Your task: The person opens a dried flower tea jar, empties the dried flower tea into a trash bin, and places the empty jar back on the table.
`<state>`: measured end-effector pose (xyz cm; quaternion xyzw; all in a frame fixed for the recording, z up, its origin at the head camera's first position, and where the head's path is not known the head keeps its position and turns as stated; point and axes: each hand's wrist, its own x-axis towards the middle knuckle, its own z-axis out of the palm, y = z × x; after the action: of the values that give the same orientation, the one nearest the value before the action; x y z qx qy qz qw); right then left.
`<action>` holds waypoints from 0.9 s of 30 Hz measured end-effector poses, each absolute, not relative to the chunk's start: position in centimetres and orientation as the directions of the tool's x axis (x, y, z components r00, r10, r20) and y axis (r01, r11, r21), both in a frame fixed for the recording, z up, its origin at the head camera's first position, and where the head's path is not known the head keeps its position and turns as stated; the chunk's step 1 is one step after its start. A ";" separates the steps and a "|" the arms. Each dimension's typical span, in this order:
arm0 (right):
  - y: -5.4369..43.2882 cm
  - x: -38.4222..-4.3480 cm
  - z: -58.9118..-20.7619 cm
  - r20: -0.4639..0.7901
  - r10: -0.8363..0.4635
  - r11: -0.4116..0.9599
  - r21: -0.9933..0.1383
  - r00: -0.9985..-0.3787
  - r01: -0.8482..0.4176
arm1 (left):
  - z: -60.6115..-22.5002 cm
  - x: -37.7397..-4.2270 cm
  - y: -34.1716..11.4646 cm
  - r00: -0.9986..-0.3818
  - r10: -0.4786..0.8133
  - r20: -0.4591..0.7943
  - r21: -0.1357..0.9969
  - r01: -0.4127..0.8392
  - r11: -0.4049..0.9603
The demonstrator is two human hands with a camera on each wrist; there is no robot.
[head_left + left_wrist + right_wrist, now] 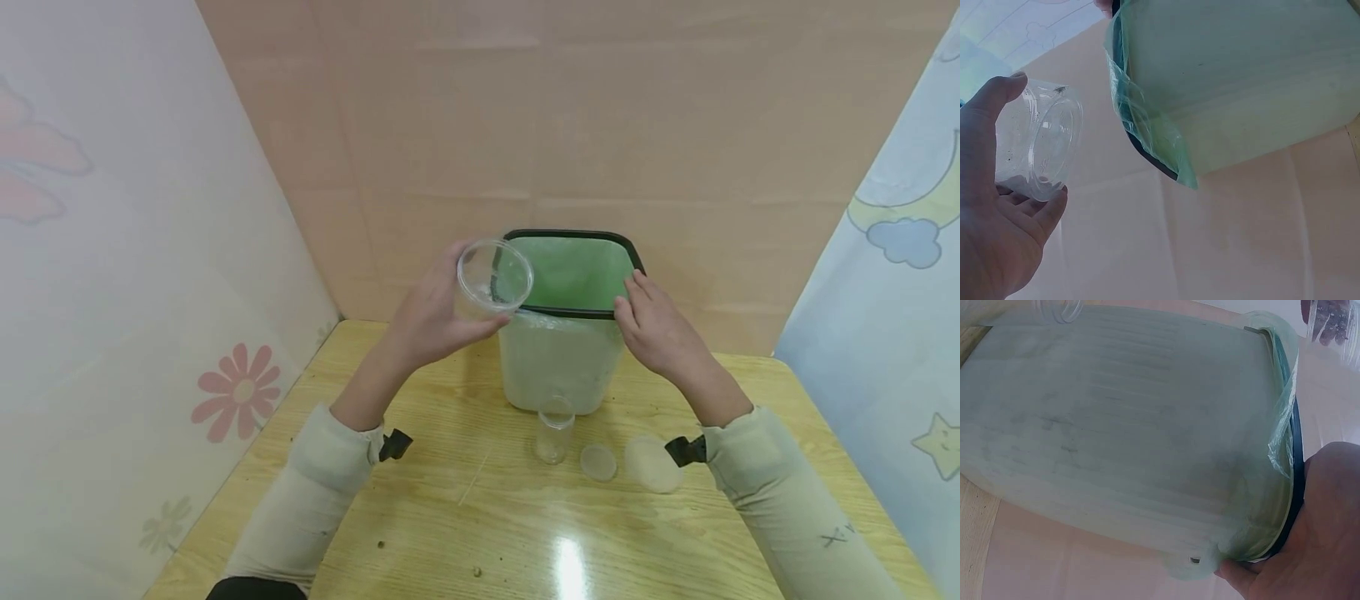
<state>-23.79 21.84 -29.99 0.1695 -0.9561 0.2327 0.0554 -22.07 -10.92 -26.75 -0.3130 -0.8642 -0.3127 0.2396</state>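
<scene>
My left hand (pixel 435 321) holds a clear plastic jar (pixel 1038 140) around its side, thumb on one side and fingers on the other. The jar is tilted, with dark specks and bits on its wall, close by the left rim of a trash bin (pixel 558 362). A thin green bag (pixel 1147 119) lines the bin and folds over its black rim (pixel 570 313). At the right front corner, my right hand (pixel 660 329) grips the rim, as the right wrist view (pixel 1329 512) shows from the side.
In front of the bin stands a smaller clear jar (pixel 553 437). Beside it lie a small round lid (pixel 598 462) and a larger round lid (pixel 654 463). Small crumbs (pixel 477 572) dot the wooden table (pixel 420 508). A papered wall (pixel 420 150) rises behind the bin.
</scene>
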 end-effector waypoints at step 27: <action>22.2 -23.8 -29.9 0.183 -0.291 0.842 -0.417 -0.939 -0.342 | -31.1 -19.8 -12.7 -0.788 0.297 0.540 0.557 0.598 0.576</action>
<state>-23.81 22.22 -29.88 0.1652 -0.9581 0.2272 0.0562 -19.76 -12.73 -31.13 -0.2585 -0.8654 -0.3809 0.1980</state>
